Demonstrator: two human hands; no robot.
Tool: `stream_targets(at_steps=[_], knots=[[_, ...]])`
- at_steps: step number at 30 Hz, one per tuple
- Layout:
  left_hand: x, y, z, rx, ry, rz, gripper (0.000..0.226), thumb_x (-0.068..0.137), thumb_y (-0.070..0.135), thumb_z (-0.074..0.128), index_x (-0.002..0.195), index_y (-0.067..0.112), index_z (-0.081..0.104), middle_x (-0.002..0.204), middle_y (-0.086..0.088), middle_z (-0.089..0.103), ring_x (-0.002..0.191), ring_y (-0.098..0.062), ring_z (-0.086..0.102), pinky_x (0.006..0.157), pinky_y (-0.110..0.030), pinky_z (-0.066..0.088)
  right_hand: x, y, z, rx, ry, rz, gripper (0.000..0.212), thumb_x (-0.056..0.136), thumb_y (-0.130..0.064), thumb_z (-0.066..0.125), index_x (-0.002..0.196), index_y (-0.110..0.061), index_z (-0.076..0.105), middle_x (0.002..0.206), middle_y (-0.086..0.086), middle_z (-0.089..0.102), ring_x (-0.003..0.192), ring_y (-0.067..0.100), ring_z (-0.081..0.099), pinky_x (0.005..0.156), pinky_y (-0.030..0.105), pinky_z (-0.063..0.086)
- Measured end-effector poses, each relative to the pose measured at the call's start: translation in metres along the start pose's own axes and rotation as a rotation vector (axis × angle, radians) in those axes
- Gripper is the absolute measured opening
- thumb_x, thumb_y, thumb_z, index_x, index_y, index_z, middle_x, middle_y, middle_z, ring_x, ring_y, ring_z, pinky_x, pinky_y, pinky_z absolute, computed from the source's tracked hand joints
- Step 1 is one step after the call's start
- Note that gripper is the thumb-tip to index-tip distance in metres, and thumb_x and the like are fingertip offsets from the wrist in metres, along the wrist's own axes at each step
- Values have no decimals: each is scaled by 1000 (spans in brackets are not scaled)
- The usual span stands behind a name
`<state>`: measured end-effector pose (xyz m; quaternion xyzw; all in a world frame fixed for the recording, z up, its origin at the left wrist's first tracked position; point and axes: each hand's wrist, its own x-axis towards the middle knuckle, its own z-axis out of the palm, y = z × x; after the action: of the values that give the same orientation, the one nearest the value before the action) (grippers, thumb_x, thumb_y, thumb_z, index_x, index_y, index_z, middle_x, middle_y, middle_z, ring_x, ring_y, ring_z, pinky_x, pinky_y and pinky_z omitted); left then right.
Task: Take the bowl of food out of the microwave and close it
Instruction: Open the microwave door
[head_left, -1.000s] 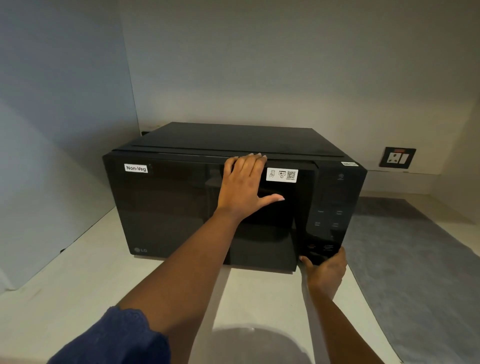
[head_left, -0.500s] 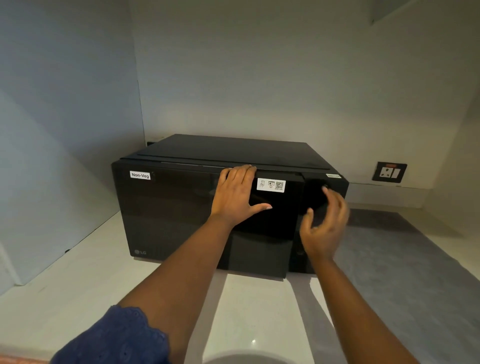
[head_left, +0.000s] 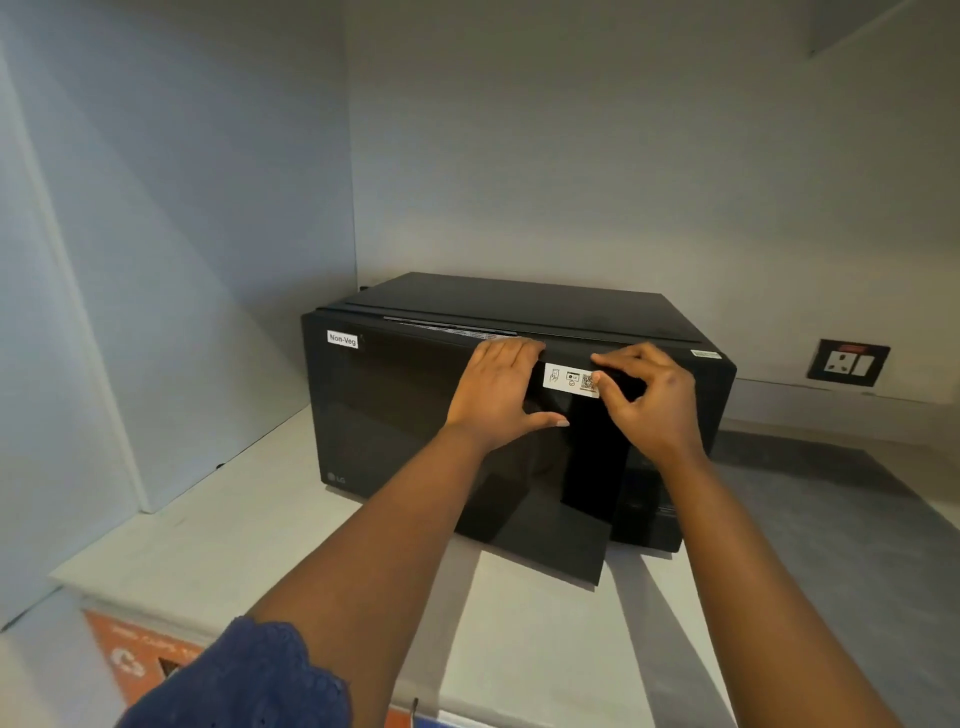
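A pale countertop (head_left: 322, 525) set in a white-walled alcove carries the black microwave (head_left: 410, 415), pushed back toward the corner. Its door stands slightly ajar, the right edge swung out a little toward the camera, and nothing of the inside shows, so no bowl can be seen. The left hand (head_left: 496, 395) lies flat on the door, fingers together over its top edge, thumb spread out. The right hand (head_left: 649, 400) curls over the door's top right edge, fingers bent and gripping it. Between the two sets of fingertips sits a white sticker (head_left: 569, 380) with a QR code; far left of them a label (head_left: 342, 340) reads "Non-Veg", and "LG" (head_left: 336, 478) is printed low. A wall socket (head_left: 848, 362) sits well right of the fingers.
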<state>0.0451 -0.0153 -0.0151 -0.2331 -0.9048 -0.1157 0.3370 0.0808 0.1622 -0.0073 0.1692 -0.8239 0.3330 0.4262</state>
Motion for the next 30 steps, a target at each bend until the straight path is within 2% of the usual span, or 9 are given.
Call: stream_targets(at_steps=[3, 7, 11, 14, 18, 22, 24, 25, 30], knots=[[-13, -1, -11, -82, 29, 4, 80, 72, 67, 55, 133, 15, 47, 134, -4, 56, 127, -20, 46, 112, -35, 28, -8, -9, -8, 85, -35, -5, 25, 79, -12, 70, 103, -6, 70, 101, 11, 68, 91, 9, 57, 71, 10, 44], [-37, -1, -32, -235, 137, -4, 48, 90, 42, 40, 123, 12, 59, 121, -5, 66, 118, -20, 55, 103, -31, 32, -24, -32, -15, 189, -77, 7, 22, 79, -12, 69, 101, -10, 71, 97, -1, 65, 90, -4, 56, 73, 2, 44], [-63, -6, -58, -288, 183, -21, 41, 93, 27, 37, 116, 10, 66, 117, -6, 70, 115, -22, 60, 100, -33, 38, -45, -68, -19, 331, -100, -45, 18, 81, -16, 63, 98, -16, 69, 95, 0, 68, 92, -1, 61, 78, 6, 47], [-78, -17, -74, -306, 182, -90, 43, 94, 24, 33, 117, 9, 66, 122, -9, 68, 121, -22, 57, 109, -32, 32, -59, -95, -18, 423, -140, -58, 19, 82, -26, 57, 98, -22, 66, 99, -6, 68, 98, -7, 60, 82, 9, 48], [-94, -36, -99, -372, 156, -200, 42, 95, 22, 34, 114, 8, 69, 123, -11, 68, 122, -22, 56, 110, -30, 32, -78, -129, -8, 533, -145, -84, 31, 82, -34, 49, 99, -17, 67, 101, -6, 68, 102, -1, 61, 86, 15, 49], [-97, -53, -127, -358, 103, -295, 30, 93, 19, 49, 99, 11, 77, 104, -11, 76, 97, -23, 69, 81, -28, 50, -90, -161, 6, 618, -142, -129, 34, 84, -28, 46, 97, -9, 70, 99, 6, 70, 99, 10, 64, 86, 24, 50], [-94, -63, -142, -295, 31, -337, 29, 91, 24, 52, 93, 13, 79, 88, -14, 78, 75, -28, 68, 64, -26, 46, -94, -177, 15, 640, -142, -153, 36, 84, -26, 45, 95, -3, 71, 96, 8, 70, 97, 12, 64, 86, 24, 49], [-94, -69, -150, -242, -14, -345, 28, 90, 27, 53, 92, 14, 79, 86, -14, 78, 74, -29, 67, 63, -26, 45, -96, -185, 20, 644, -148, -164, 37, 84, -25, 45, 94, -2, 71, 96, 9, 70, 96, 13, 64, 86, 23, 49], [-93, -96, -180, -40, -220, -333, 28, 86, 28, 61, 102, 10, 75, 114, -4, 73, 108, -21, 65, 90, -33, 52, -103, -222, 47, 653, -200, -247, 34, 85, -21, 44, 99, -3, 71, 99, 5, 69, 98, 15, 62, 88, 23, 47]])
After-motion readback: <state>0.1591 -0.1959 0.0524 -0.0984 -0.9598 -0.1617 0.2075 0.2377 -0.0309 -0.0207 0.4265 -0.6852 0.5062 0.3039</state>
